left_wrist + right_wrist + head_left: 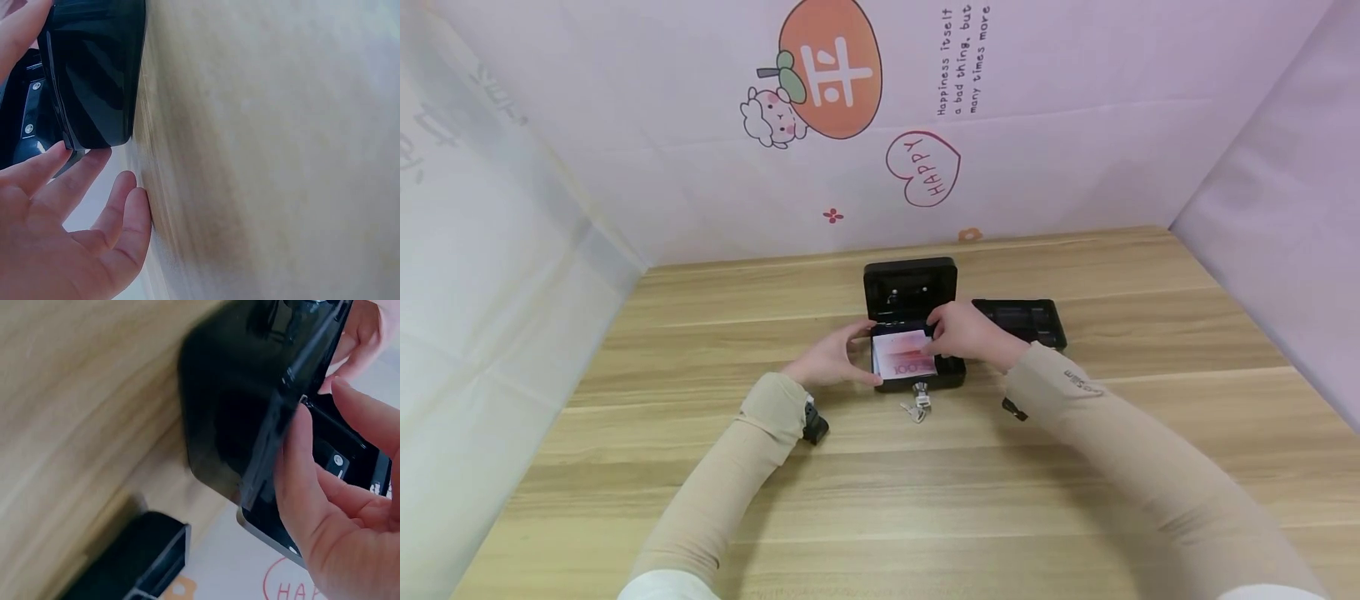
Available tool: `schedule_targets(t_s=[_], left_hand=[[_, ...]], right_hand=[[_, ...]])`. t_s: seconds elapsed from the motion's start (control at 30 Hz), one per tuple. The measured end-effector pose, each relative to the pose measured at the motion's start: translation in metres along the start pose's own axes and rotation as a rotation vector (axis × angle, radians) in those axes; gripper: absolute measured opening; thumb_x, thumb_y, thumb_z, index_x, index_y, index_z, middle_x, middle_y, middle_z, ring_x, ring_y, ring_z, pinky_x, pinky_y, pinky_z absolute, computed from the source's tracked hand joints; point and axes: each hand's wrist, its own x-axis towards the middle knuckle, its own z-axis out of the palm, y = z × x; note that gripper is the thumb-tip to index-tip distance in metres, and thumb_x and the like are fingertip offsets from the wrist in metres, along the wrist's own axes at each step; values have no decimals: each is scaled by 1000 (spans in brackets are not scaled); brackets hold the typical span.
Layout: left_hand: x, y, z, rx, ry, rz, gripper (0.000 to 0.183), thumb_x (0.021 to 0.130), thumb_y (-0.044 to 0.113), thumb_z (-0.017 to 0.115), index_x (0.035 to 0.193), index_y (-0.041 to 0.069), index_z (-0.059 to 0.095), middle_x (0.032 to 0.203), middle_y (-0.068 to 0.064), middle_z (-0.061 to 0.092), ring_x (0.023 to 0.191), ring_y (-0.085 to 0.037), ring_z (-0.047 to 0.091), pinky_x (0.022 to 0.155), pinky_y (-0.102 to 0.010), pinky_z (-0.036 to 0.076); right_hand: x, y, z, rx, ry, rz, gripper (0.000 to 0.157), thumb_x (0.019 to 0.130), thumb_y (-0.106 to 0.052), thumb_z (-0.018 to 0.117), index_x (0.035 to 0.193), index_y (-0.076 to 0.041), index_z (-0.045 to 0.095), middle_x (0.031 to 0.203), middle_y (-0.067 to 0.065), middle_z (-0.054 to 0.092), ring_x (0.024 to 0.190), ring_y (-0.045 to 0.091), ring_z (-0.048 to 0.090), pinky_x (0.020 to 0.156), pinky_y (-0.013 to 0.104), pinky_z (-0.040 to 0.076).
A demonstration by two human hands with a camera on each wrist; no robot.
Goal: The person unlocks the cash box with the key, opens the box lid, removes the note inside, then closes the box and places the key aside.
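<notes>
A black cash box (957,377) stands with its lid raised, a stack of pink-and-white banknotes (904,357) lying inside. My left hand (827,357) spans the box's left side, thumb at the front corner and fingertips at the back corner. The left wrist view shows those fingertips touching the glossy box (94,75). Over the right part of the box, my right hand (968,335) touches the notes near their right edge. In the right wrist view its fingers (299,481) are apart at the box wall; the notes are hidden there. Keys (916,412) hang from the front lock.
A black compartment tray (1019,320) lies to the right of the box, partly behind the right hand. Black wrist-worn devices show under both sleeves. Behind the wooden table (880,500) hangs a printed white cloth (1075,167).
</notes>
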Motion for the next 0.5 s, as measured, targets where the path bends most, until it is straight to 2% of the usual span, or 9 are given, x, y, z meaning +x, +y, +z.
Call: schedule_targets(t_s=[0.1,0.33,0.5], left_hand=[[0,0,0,5,3,0,99,71,16,83,150,8,23,151,-16,32,133,-35,41,111,-43,34],[0,0,1,45,11,10,99,70,18,84,149,8,25,152,-15,32,132,-36,41,110,-45,35],[0,-1,1,54,15,-1,99,70,18,84,149,9,25,152,-14,32,132,-37,40,110,-46,35]], right_hand=[[3,1,4,33,-20,35,55,80,-17,74,122,12,54,86,13,71,65,12,66,78,34,56],[5,0,7,54,-21,76,61,78,-19,76,124,14,51,81,11,73,66,13,68,90,38,52],[7,-1,9,55,-40,108,60,79,-19,75,124,13,52,92,16,72,70,15,69,86,37,54]])
